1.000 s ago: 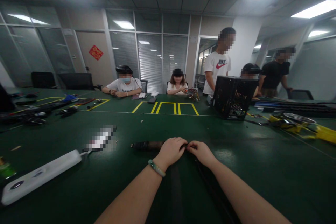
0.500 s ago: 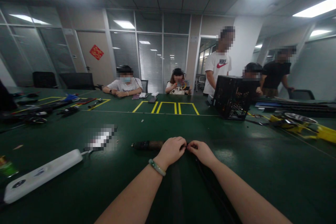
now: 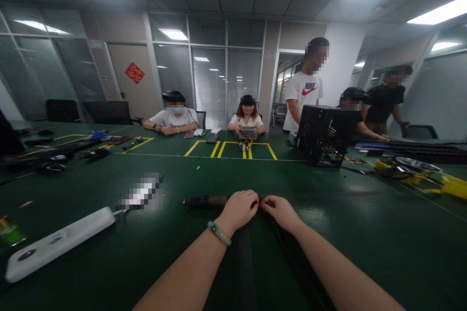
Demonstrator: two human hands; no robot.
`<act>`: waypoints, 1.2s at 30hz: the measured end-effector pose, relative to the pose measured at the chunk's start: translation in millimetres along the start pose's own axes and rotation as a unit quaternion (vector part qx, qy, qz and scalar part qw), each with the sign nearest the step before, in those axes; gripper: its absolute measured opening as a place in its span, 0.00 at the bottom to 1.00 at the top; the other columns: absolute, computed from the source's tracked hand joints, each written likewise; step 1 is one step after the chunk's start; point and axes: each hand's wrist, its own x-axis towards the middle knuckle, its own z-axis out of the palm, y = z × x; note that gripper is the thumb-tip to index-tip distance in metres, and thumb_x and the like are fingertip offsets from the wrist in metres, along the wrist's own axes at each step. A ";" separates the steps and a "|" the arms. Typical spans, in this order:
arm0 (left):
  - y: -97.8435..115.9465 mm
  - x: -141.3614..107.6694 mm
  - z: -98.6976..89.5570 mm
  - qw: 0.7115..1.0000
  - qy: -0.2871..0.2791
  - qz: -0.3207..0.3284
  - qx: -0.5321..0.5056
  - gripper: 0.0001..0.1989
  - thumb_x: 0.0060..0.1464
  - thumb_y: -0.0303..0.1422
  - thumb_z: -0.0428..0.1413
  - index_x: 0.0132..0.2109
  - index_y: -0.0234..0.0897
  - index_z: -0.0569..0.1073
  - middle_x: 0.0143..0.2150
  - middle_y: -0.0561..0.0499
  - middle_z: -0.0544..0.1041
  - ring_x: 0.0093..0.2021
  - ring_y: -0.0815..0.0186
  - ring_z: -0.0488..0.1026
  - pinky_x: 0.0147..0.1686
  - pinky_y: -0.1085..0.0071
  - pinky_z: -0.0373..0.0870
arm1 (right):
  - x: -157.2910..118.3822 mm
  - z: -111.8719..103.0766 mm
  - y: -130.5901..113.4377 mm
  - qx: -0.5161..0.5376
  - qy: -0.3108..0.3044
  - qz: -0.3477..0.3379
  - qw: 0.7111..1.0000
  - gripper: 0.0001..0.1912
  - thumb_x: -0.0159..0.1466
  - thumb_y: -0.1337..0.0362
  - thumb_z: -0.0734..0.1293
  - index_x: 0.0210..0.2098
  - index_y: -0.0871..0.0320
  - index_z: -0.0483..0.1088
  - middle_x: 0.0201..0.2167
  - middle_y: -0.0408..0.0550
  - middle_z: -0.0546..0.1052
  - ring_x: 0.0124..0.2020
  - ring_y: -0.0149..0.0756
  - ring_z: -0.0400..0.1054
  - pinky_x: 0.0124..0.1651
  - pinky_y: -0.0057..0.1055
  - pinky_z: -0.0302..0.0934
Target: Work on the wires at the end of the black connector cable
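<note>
A dark, long tool with a brownish grip and a small metal tip, which looks like an electric screwdriver [image 3: 207, 202], lies on the green table with its tip to the left. My left hand [image 3: 241, 206] covers its right end, thumb and fingers pinched together there. Facing it, almost fingertip to fingertip, my right hand [image 3: 280, 210] is closed in a pinch at the end of a black cable [image 3: 288, 248]. That cable runs toward me beneath my right forearm. The joint between tool and cable is mostly hidden by my fingers. A jade-coloured bangle [image 3: 219, 233] circles my left wrist.
A white power strip [image 3: 62, 244] and a small green bottle [image 3: 11, 231] are at the left. Behind stands a black computer case [image 3: 323, 135], with yellow parts [image 3: 408, 175] to the right. Co-workers sit and stand across the table [image 3: 168, 175].
My hands stay nearly still. Across the table, a seated person has lowered a wired device onto the tabletop, and a person behind the case has stretched an arm to the right.
</note>
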 end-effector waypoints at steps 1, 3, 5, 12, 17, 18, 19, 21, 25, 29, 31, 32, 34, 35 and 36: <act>0.2 -0.1 -0.4 1.000 -0.001 0.000 0.000 0.06 0.60 0.30 0.51 0.41 0.38 0.72 0.42 0.49 0.74 0.43 0.63 0.71 0.47 0.66 0.66 | 0.0 -0.1 -0.3 0.000 0.000 0.001 1.000 0.10 0.61 0.58 0.65 0.35 0.54 0.76 0.32 0.43 0.79 0.32 0.35 0.70 0.34 0.28 0.58; 0.2 -0.3 -0.6 1.000 0.002 0.002 -0.003 0.06 0.60 0.30 0.50 0.40 0.38 0.72 0.42 0.49 0.74 0.43 0.63 0.71 0.46 0.66 0.66 | 0.2 -0.2 -0.5 -0.003 0.000 0.002 1.000 0.10 0.61 0.58 0.65 0.36 0.54 0.76 0.32 0.43 0.79 0.32 0.35 0.70 0.34 0.27 0.58; -0.3 -0.4 0.0 1.000 0.009 0.004 -0.006 0.05 0.60 0.30 0.51 0.40 0.38 0.72 0.42 0.50 0.74 0.42 0.63 0.71 0.46 0.66 0.66 | 0.5 -0.1 0.1 -0.003 0.001 0.005 1.000 0.10 0.61 0.58 0.65 0.36 0.54 0.76 0.32 0.43 0.79 0.32 0.35 0.70 0.34 0.28 0.58; -0.8 -0.9 0.1 1.000 0.014 0.005 -0.010 0.05 0.59 0.29 0.51 0.39 0.38 0.72 0.40 0.50 0.74 0.41 0.63 0.71 0.43 0.66 0.66 | 1.5 1.0 3.2 -0.008 -0.004 0.005 1.000 0.10 0.61 0.57 0.65 0.37 0.54 0.76 0.32 0.43 0.79 0.33 0.36 0.71 0.35 0.28 0.59; -0.9 -1.0 -1.3 1.000 0.009 0.011 -0.010 0.05 0.59 0.29 0.51 0.40 0.39 0.72 0.41 0.51 0.74 0.41 0.63 0.71 0.43 0.66 0.66 | 2.2 1.9 4.7 0.000 -0.007 0.000 1.000 0.10 0.62 0.58 0.65 0.37 0.54 0.76 0.33 0.43 0.79 0.33 0.36 0.71 0.36 0.28 0.60; -1.2 -0.9 -0.7 1.000 0.009 0.010 -0.010 0.05 0.59 0.29 0.52 0.40 0.39 0.72 0.41 0.51 0.74 0.41 0.63 0.71 0.44 0.66 0.66 | 2.3 2.0 4.7 0.001 -0.007 0.001 1.000 0.10 0.62 0.58 0.65 0.37 0.54 0.76 0.33 0.43 0.79 0.33 0.36 0.71 0.35 0.28 0.60; -1.7 -0.9 0.0 1.000 0.010 0.010 -0.011 0.05 0.59 0.29 0.52 0.40 0.39 0.72 0.41 0.51 0.74 0.41 0.63 0.71 0.44 0.66 0.66 | 2.3 2.0 4.4 0.001 -0.006 0.002 1.000 0.10 0.62 0.58 0.65 0.37 0.54 0.76 0.33 0.43 0.79 0.33 0.36 0.71 0.35 0.28 0.60; -2.6 -0.8 1.7 1.000 0.012 0.007 -0.013 0.05 0.59 0.29 0.52 0.40 0.39 0.72 0.40 0.51 0.74 0.41 0.63 0.71 0.44 0.66 0.66 | 2.2 2.1 3.7 0.000 -0.007 0.001 1.000 0.10 0.62 0.58 0.65 0.37 0.54 0.76 0.33 0.44 0.79 0.33 0.35 0.71 0.35 0.28 0.59; -3.9 -0.5 3.8 1.000 0.010 0.005 -0.015 0.05 0.58 0.28 0.52 0.40 0.38 0.72 0.40 0.50 0.74 0.41 0.63 0.71 0.44 0.66 0.66 | 2.7 2.7 3.8 -0.002 -0.007 0.000 1.000 0.10 0.62 0.58 0.65 0.36 0.55 0.76 0.32 0.43 0.79 0.33 0.35 0.71 0.35 0.28 0.59; -3.5 -0.5 3.6 1.000 0.006 -0.001 -0.005 0.05 0.56 0.28 0.52 0.40 0.38 0.72 0.40 0.50 0.75 0.41 0.62 0.71 0.45 0.66 0.65 | 3.3 3.6 5.7 0.004 -0.007 -0.002 1.000 0.09 0.62 0.58 0.65 0.36 0.54 0.75 0.32 0.43 0.79 0.33 0.35 0.71 0.34 0.27 0.59; -3.0 -0.7 3.0 1.000 0.005 -0.001 -0.004 0.05 0.57 0.28 0.52 0.40 0.38 0.72 0.40 0.50 0.75 0.41 0.62 0.71 0.44 0.66 0.65 | 3.0 3.4 5.3 0.005 -0.009 -0.002 1.000 0.09 0.62 0.58 0.65 0.36 0.54 0.75 0.31 0.43 0.79 0.32 0.35 0.71 0.34 0.28 0.59; -2.8 -0.9 2.6 1.000 0.004 0.000 -0.002 0.05 0.57 0.28 0.52 0.40 0.38 0.72 0.40 0.50 0.75 0.41 0.62 0.71 0.44 0.66 0.65 | 2.7 3.2 4.7 0.005 -0.008 -0.002 1.000 0.09 0.61 0.58 0.65 0.36 0.54 0.75 0.31 0.43 0.79 0.32 0.35 0.71 0.34 0.28 0.59; -2.4 -1.1 1.8 1.000 0.002 0.002 0.004 0.05 0.57 0.28 0.52 0.40 0.39 0.72 0.41 0.50 0.75 0.42 0.63 0.71 0.44 0.66 0.65 | 2.1 2.5 3.4 0.004 -0.005 -0.002 1.000 0.09 0.61 0.58 0.65 0.36 0.54 0.75 0.32 0.43 0.79 0.32 0.35 0.71 0.34 0.28 0.59; -2.3 -1.2 1.5 1.000 0.001 0.002 0.006 0.05 0.57 0.28 0.52 0.40 0.39 0.72 0.41 0.51 0.75 0.42 0.63 0.71 0.44 0.66 0.65 | 1.9 2.2 3.0 0.005 -0.005 -0.002 1.000 0.09 0.61 0.58 0.65 0.36 0.54 0.75 0.32 0.43 0.79 0.32 0.35 0.71 0.34 0.28 0.59; -2.3 -1.2 1.2 1.000 -0.001 0.003 0.007 0.05 0.57 0.28 0.53 0.40 0.39 0.72 0.41 0.51 0.75 0.42 0.63 0.71 0.44 0.66 0.65 | 1.7 2.0 2.7 0.006 -0.004 -0.002 1.000 0.09 0.61 0.58 0.65 0.36 0.54 0.75 0.32 0.43 0.79 0.32 0.35 0.71 0.34 0.28 0.59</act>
